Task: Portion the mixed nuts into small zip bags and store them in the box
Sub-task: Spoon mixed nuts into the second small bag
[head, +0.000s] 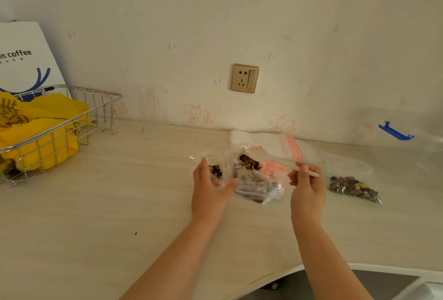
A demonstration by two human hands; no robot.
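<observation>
Two hands work mid-counter: the left hand (211,189) cups a small zip bag (215,171) upright, mouth ready for nuts; the right hand (308,187) pinches a plastic spoon (275,159) over the supply bag (257,179). One filled bag (353,188) lies rightward.

White paper bag (26,57), far left: reads "…n coffee", start cut off; smaller line under it prob. illegible.
</observation>
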